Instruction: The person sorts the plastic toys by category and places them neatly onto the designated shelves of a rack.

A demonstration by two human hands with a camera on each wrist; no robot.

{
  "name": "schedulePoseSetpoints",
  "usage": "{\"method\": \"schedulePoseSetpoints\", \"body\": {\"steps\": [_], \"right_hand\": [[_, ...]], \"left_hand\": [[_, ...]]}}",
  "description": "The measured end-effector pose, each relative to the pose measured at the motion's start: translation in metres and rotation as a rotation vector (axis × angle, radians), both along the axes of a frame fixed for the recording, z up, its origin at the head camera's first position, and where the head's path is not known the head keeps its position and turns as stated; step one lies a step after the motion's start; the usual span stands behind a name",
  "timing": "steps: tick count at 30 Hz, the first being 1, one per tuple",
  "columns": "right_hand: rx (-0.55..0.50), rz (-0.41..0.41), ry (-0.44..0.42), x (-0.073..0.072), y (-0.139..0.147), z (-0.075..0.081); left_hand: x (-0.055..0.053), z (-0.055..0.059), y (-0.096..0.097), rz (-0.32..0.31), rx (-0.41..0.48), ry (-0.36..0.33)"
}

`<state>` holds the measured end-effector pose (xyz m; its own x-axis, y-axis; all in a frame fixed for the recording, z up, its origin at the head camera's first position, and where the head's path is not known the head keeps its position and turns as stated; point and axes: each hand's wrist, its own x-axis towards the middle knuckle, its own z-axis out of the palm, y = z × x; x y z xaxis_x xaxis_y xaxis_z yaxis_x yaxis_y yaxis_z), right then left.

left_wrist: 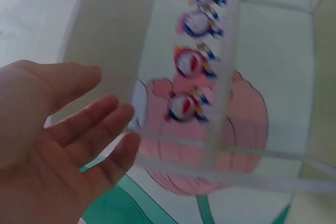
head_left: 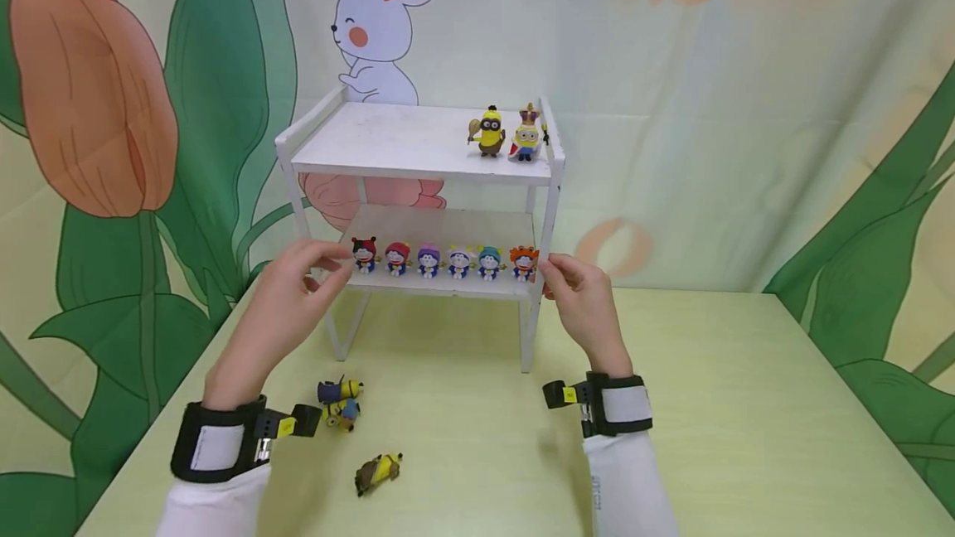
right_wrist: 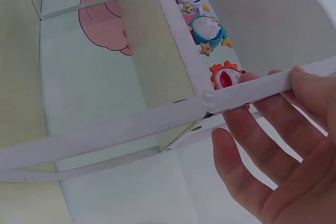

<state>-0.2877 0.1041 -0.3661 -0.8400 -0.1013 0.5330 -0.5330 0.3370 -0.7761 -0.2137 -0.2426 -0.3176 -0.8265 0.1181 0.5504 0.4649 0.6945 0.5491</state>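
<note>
A white two-tier shelf (head_left: 425,164) stands on the table. Along its lower tier sits a row of small figurines in coloured hats, with a red-and-black-hatted one (head_left: 364,255) at the left end and an orange-hatted one (head_left: 523,262) at the right. My left hand (head_left: 294,297) hovers by the left end; in the left wrist view its fingers (left_wrist: 118,116) are loosely bent, apart from the figurines. My right hand (head_left: 585,301) holds the right front post (right_wrist: 247,92), thumb on one side and fingers behind it. Some fingertips show close to the orange-hatted figurine; contact is unclear.
On the upper tier, a yellow figurine with a paddle (head_left: 490,133) and a crowned one (head_left: 526,135) stand at the right. Two figurines (head_left: 340,390) lie together on the table near my left wrist, and a brown-and-yellow one (head_left: 378,472) lies nearer. A printed curtain (head_left: 709,106) hangs behind.
</note>
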Motion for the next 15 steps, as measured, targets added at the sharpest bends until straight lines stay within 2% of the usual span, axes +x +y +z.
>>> {"method": "schedulePoseSetpoints", "body": {"steps": [3, 7, 11, 15], "right_hand": [[0.001, 0.005, 0.008, -0.001, 0.0, 0.001], [0.0, 0.011, 0.017, -0.001, 0.0, 0.004], [0.004, 0.004, -0.001, 0.0, 0.0, 0.003], [-0.008, 0.012, -0.017, 0.0, 0.0, 0.001]], "left_hand": [[0.005, -0.018, -0.015, 0.018, -0.01, -0.131], [0.008, -0.04, -0.028, 0.017, -0.022, -0.24], [0.011, -0.06, -0.034, -0.033, -0.023, -0.332], [0.015, -0.075, -0.038, -0.098, -0.029, -0.483]]}}
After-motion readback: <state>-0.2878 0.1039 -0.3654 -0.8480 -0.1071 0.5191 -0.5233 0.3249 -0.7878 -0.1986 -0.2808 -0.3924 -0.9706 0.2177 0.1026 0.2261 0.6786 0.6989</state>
